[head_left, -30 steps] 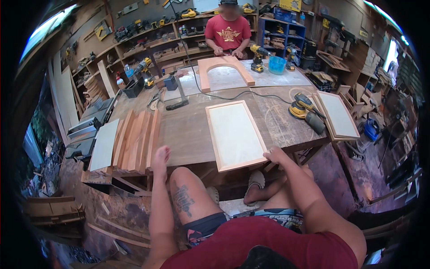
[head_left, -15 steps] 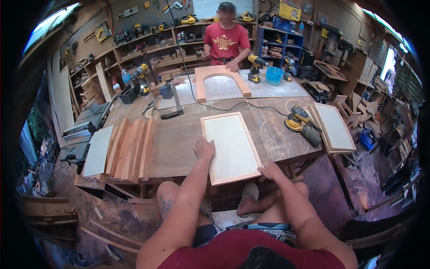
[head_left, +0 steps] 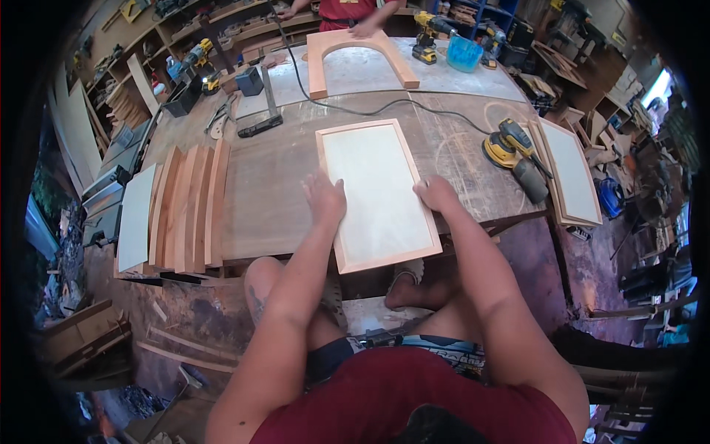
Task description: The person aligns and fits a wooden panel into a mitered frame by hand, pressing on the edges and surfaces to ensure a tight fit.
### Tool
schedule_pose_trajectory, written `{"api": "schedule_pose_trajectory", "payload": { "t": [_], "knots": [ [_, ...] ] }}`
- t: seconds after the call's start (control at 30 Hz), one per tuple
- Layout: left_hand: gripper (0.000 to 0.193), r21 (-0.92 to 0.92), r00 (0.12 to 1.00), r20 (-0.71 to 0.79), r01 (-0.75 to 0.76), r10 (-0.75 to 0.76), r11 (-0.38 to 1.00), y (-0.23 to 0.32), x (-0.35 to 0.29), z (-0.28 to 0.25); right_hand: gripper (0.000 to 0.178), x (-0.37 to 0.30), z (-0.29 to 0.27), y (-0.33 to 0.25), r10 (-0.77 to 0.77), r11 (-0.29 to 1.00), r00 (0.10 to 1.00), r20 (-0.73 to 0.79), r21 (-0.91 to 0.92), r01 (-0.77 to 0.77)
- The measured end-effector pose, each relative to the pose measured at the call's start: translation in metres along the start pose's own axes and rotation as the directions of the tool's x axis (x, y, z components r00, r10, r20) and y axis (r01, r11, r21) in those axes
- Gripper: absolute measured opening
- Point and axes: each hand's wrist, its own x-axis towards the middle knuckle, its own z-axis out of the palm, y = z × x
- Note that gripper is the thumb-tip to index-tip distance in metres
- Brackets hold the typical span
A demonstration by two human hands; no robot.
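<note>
Workshop bench (head_left: 270, 174) | 9 o'clock: wood strips (head_left: 189, 211) | left hand (head_left: 324, 200) against framed panel (head_left: 377, 196), grip unclear | framed panel central, overhanging toward 6 | right hand (head_left: 438, 194) grasping its edge | risk: slackened hold could tip it floorward

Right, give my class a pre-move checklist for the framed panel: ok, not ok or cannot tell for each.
1. Left hand at left edge of framed panel: ok.
2. Right hand at its right edge: ok.
3. Panel wholly over the table: not ok, near end overhangs.
4. Sander apart from the panel: ok.
5. Cable off the panel: ok.
6. Sander switched off: cannot tell.
</note>
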Motion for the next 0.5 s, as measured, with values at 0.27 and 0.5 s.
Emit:
{"api": "schedule_pose_trajectory", "payload": {
  "t": [0.27, 0.5],
  "knots": [
    [0.071, 0.013, 1.0, -0.01, 0.015, -0.014, 1.0, 0.0, 0.003, 0.0, 0.051, 0.147, -0.007, -0.037, 0.004, 0.999, 1.0, -0.027, -0.033, -0.005],
    [0.072, 0.097, 0.992, -0.105, -0.063, 0.074, 0.993, -0.027, 0.002, 0.015, 0.05, 0.179, -0.013, -0.084, 0.006, 1.0, 0.996, -0.091, 0.027, -0.004]
  ]
}}
